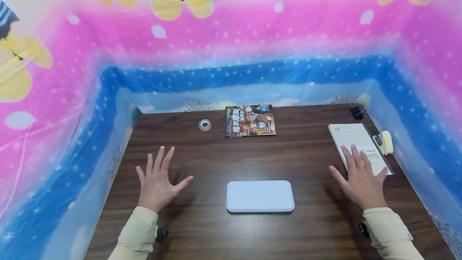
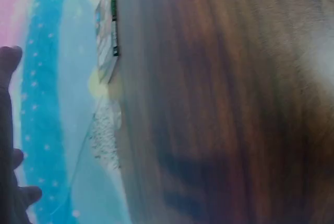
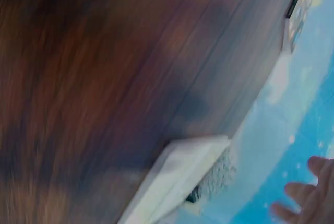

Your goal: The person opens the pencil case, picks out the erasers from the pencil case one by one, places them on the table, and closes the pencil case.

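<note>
In the head view my left hand (image 1: 159, 183) is held over the left part of the table with its fingers spread, holding nothing. My right hand (image 1: 362, 181) has its fingers spread too; it overlaps the lower edge of a notepad (image 1: 348, 133) in this view and grips nothing. Between the hands, nearer the front, lies a closed white case (image 1: 260, 196) with rounded corners. The left wrist view shows the dark ends of a few fingers (image 2: 15, 158) at its left edge. Blurred fingertips (image 3: 300, 192) appear at the lower right of the right wrist view.
At the back of the brown wooden table (image 1: 202, 155) lie a roll of tape (image 1: 205, 124) and a comic-style booklet (image 1: 250, 120). A black binder clip (image 1: 358, 112) and a cream stapler (image 1: 386, 143) are at the right. Patterned cloth (image 1: 245, 75) walls in the back and sides.
</note>
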A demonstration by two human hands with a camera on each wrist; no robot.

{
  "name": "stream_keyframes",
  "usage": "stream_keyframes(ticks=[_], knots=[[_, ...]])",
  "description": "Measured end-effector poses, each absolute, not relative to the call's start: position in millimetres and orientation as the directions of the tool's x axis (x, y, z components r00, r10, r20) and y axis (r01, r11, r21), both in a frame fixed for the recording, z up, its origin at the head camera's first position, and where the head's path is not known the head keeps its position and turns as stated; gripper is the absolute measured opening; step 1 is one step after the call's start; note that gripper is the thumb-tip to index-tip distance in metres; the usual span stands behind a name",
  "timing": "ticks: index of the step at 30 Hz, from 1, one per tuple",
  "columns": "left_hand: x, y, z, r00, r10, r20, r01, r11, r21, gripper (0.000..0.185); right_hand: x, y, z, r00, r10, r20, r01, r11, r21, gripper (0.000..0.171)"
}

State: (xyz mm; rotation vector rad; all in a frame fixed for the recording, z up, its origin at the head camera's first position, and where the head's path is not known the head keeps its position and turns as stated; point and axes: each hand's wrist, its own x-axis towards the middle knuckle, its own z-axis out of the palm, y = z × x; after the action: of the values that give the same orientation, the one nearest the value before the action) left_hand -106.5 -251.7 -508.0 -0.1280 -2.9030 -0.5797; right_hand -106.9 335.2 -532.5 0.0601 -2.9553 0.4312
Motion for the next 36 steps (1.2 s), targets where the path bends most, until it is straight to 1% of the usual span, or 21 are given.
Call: stream_keyframes(ticks=[3, 5, 9, 11, 13, 16, 19, 21, 24, 27, 29, 32, 36], knots=[[-108.2, -241.5, -523.6, -0.966, 0.122, 0.227, 0.212, 0.877, 0.432, 0.111, -105.0, 314.3, -536.4, -0.959, -0.136, 0.250, -0.212, 0.927, -0.308, 0.076], [-107.0, -231.4, -536.9, -0.959, 0.183, 0.218, 0.271, 0.820, 0.504, 0.112, -101.4, 292.8, -540.7, -0.918, -0.235, 0.319, -0.334, 0.894, -0.300, 0.068], [-101.2, -205.8, -561.4, -0.924, 0.332, 0.190, 0.374, 0.678, 0.633, 0.110, -87.7, 240.2, -551.2, -0.790, -0.448, 0.418, -0.571, 0.787, -0.235, 0.058], [-99.9, -191.9, -570.4, -0.894, 0.409, 0.184, 0.420, 0.620, 0.663, 0.110, -79.1, 214.6, -557.5, -0.727, -0.540, 0.425, -0.658, 0.725, -0.205, 0.057], [-99.4, -178.2, -576.0, -0.870, 0.466, 0.160, 0.442, 0.594, 0.672, 0.112, -71.8, 193.0, -563.5, -0.678, -0.614, 0.404, -0.717, 0.673, -0.182, 0.057], [-100.5, -160.1, -581.9, -0.843, 0.524, 0.123, 0.467, 0.599, 0.651, 0.115, -64.0, 170.2, -570.5, -0.653, -0.673, 0.347, -0.751, 0.633, -0.185, 0.058], [-102.2, -147.2, -585.5, -0.819, 0.559, 0.127, 0.505, 0.599, 0.622, 0.117, -61.0, 158.0, -573.9, -0.658, -0.689, 0.302, -0.750, 0.635, -0.185, 0.066], [-103.3, -141.8, -587.1, -0.809, 0.570, 0.143, 0.525, 0.590, 0.613, 0.116, -61.0, 154.0, -575.4, -0.664, -0.691, 0.286, -0.745, 0.643, -0.177, 0.068], [-104.2, -137.9, -588.3, -0.805, 0.575, 0.146, 0.526, 0.577, 0.626, 0.114, -61.9, 151.6, -576.6, -0.663, -0.699, 0.268, -0.746, 0.647, -0.156, 0.069], [-105.0, -137.4, -589.8, -0.810, 0.573, 0.122, 0.505, 0.578, 0.641, 0.114, -63.6, 151.1, -577.9, -0.644, -0.715, 0.273, -0.762, 0.633, -0.137, 0.069], [-105.5, -138.3, -591.3, -0.811, 0.573, 0.118, 0.502, 0.576, 0.645, 0.113, -65.7, 150.8, -578.9, -0.615, -0.732, 0.293, -0.784, 0.609, -0.122, 0.069], [-106.1, -140.0, -593.4, -0.805, 0.578, 0.132, 0.511, 0.564, 0.649, 0.113, -70.6, 150.7, -580.0, -0.548, -0.759, 0.351, -0.826, 0.558, -0.083, 0.064], [-105.9, -141.8, -593.4, -0.799, 0.584, 0.141, 0.517, 0.549, 0.657, 0.112, -76.5, 151.1, -580.4, -0.461, -0.792, 0.400, -0.864, 0.504, 0.001, 0.056]])
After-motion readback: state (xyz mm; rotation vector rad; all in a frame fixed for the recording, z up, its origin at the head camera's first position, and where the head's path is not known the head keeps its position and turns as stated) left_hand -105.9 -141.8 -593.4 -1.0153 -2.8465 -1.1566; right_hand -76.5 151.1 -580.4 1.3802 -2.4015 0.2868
